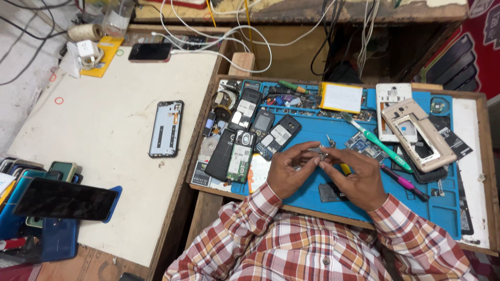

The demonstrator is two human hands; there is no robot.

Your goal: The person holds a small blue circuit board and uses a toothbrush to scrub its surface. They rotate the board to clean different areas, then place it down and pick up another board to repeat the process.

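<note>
Small metal part pinched between both hands over the blue mat

Your left hand (285,174) and right hand (359,179) meet above the near edge of the blue work mat (338,135), fingertips closed on a small metal part (319,152) — what kind I cannot tell. By the look of it, you are mid-job: opened phones (260,130) lie at the mat's left edge, a gold phone frame (419,135) towards its right edge, the green toothbrush (372,138) and pink-handled tool (403,183) lie unheld — nothing looks reassembled yet.
</note>
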